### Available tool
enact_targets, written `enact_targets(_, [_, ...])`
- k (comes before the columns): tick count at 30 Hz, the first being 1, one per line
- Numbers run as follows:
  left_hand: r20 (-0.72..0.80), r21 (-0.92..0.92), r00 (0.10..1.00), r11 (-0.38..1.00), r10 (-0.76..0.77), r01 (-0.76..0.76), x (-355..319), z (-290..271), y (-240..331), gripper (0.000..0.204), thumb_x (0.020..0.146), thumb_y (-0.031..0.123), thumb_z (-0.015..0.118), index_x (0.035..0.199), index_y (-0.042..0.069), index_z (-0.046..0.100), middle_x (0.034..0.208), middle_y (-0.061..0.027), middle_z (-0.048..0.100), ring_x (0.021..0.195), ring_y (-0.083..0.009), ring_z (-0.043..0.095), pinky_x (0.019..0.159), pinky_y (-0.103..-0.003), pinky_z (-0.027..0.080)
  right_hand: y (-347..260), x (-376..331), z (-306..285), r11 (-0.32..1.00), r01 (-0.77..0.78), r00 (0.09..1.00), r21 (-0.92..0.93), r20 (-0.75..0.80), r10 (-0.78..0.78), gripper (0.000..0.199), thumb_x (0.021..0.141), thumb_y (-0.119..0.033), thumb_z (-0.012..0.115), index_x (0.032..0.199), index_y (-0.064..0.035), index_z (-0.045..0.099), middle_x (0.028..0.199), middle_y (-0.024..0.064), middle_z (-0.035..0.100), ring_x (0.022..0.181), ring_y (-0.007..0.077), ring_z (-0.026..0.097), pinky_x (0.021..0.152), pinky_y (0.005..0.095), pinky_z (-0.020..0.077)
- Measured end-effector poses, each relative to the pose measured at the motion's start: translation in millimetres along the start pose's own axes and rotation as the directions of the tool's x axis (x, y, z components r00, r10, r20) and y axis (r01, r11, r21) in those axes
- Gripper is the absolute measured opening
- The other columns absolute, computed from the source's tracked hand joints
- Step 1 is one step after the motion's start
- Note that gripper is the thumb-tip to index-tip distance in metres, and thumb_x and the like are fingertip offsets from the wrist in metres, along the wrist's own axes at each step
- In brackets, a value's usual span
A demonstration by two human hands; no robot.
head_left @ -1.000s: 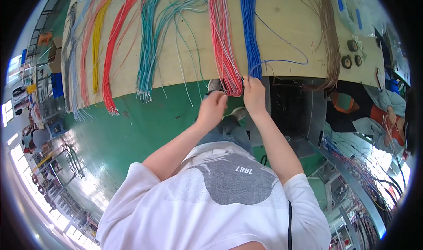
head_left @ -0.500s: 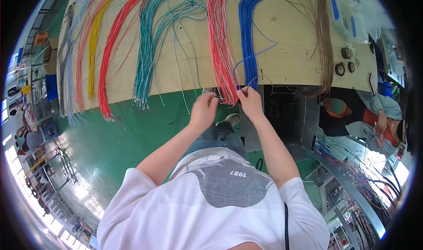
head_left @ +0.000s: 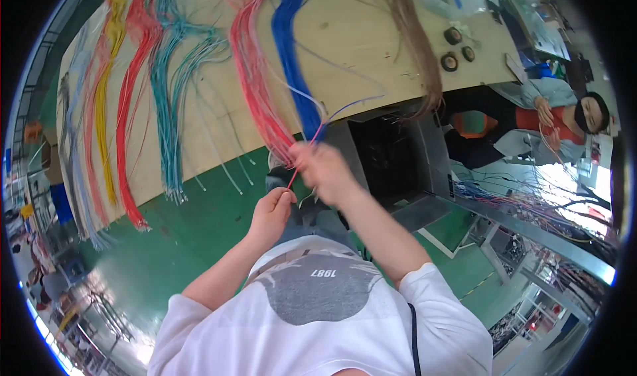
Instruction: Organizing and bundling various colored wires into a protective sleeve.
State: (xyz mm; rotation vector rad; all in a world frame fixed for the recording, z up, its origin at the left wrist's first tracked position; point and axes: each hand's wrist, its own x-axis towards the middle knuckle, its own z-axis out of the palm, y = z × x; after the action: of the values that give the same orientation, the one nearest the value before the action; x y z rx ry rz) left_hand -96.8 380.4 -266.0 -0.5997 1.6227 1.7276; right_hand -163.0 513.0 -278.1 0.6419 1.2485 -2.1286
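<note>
My left hand [head_left: 271, 213] is closed in a pinch on a thin red wire [head_left: 292, 179] in front of the table edge. Just above and to its right, my right hand [head_left: 328, 172] is blurred by motion, its fingers closed around thin wire at the lower end of the pink-red wire bundle [head_left: 251, 77]. A loose wire [head_left: 355, 103], blue toward its far end, runs up and right from that hand. The blue wire bundle [head_left: 286, 41] lies right beside the pink-red one, its lower end partly behind my right hand.
Teal [head_left: 166, 111], red [head_left: 125, 137] and yellow [head_left: 101, 124] wire bundles hang over the edge of the wooden table [head_left: 358, 51]. To the right are a brown bundle [head_left: 421, 38], tape rolls [head_left: 450, 62], a dark open bin [head_left: 388, 150], a seated person [head_left: 564, 121] and a metal rack [head_left: 524, 220].
The view has shifted, so the table appears farther left. My left hand has come down toward my body, now with a red wire. My right hand has moved left to the pink-red bundle's end.
</note>
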Motion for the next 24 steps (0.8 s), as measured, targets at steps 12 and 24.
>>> enact_targets(12, [0.076, -0.921, 0.985, 0.391, 0.156, 0.009, 23.9, -3.3, -55.9, 0.036, 0.088, 0.036, 0.034, 0.104, 0.008, 0.052, 0.087, -0.0039, 0.055, 0.082, -0.0124, 0.049, 0.073, -0.025, 0.039, 62.4, -18.7, 26.5, 0.996, 0.051, 0.997, 0.068, 0.057, -0.055, 0.031, 0.087, -0.029, 0.041, 0.067, -0.0073, 0.049, 0.056, -0.0014, 0.043, 0.042, 0.0051, 0.033, 0.038, 0.0197, 0.0234])
enact_targets(24, [-0.143, -0.451, 0.972, 0.887, -0.188, 0.105, -6.1, -123.6, -40.4, 0.023, 0.086, 0.025, 0.041, 0.092, 0.005, 0.05, 0.08, -0.004, 0.056, 0.073, -0.0127, 0.053, 0.066, -0.024, 0.042, 66.4, 107.1, 66.8, 0.369, 0.244, 0.89, -0.897, 0.056, -0.452, 0.016, 0.078, -0.013, 0.05, 0.082, 0.0015, 0.054, 0.068, 0.0127, 0.055, 0.062, 0.0213, 0.056, 0.056, 0.0316, 0.0419])
